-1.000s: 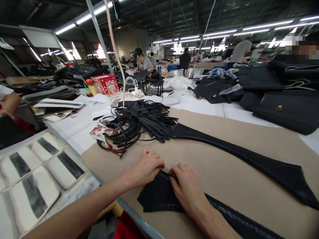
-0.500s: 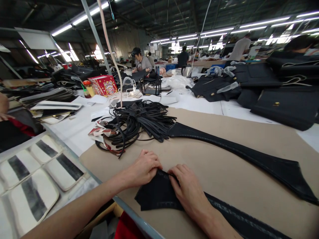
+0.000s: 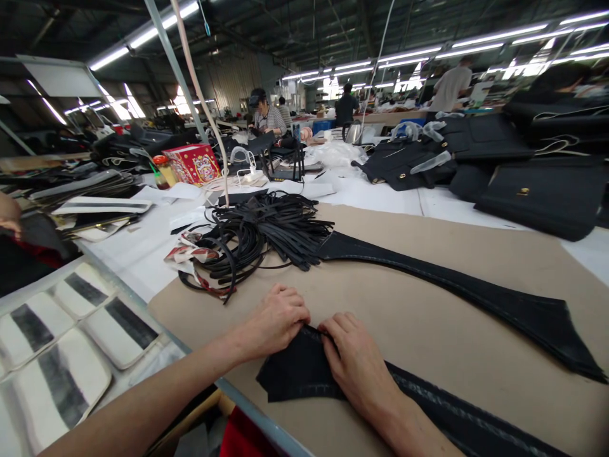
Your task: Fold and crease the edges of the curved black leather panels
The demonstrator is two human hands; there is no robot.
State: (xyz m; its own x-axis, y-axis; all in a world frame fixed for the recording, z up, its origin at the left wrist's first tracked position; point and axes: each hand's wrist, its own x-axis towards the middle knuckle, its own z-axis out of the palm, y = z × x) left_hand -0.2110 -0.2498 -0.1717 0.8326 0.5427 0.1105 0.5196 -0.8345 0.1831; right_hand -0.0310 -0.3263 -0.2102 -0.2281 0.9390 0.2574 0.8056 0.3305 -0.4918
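Note:
My left hand (image 3: 276,320) and my right hand (image 3: 354,362) rest close together on the near end of a long black leather piece (image 3: 295,377) that lies on the brown cardboard sheet (image 3: 428,317). Both hands have their fingers curled and pinched on the piece's top edge. The piece runs off to the lower right under my right forearm. A second long black strip (image 3: 451,285) curves across the cardboard behind my hands.
A tangle of thin black straps (image 3: 257,235) lies behind my hands, with a red printed box (image 3: 193,162) further back. White padded pieces with black stripes (image 3: 118,324) sit at the left. Black bags (image 3: 537,190) are stacked at the right. Other people work in the background.
My hands stay pinched on the black piece in nearly the same place. The view has shifted slightly.

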